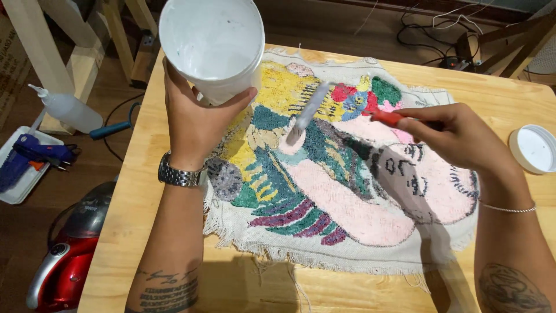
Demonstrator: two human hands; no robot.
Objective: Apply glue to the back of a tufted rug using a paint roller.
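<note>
Left hand (194,119) wrapped around a white tub (211,43), fingers curled at the near side and thumb clamped on the wall — lifted off the table and tipped toward the head camera so the open mouth stays within reach of the brush. Inside of the tub pale and smeared; how full, impossible to tell. Metal watch (180,175) on that wrist.

Right hand (449,134) pinched closed on the red handle of a brush (315,113), gripped far back, near the end, leaving the whole shaft free to reach across the cloth. Bristle end down on a pale wet patch near the middle of the rug (341,174), touching it; shaft blurred. Thin bracelet (508,208) on the right wrist.

Rug spread flat on the wooden table (145,232), colours muted and backing weave showing, frayed fringe along the near edge — laid out fully, so every part lies open to the brush.

White lid (534,149) resting flat at the right edge of the table, well apart from the rug, probably the tub's own, set out of the way.

On the floor to the left: a squeeze bottle (69,108), a blue glue gun (35,153) in a white tray (26,188), a red vacuum cleaner (63,255).
</note>
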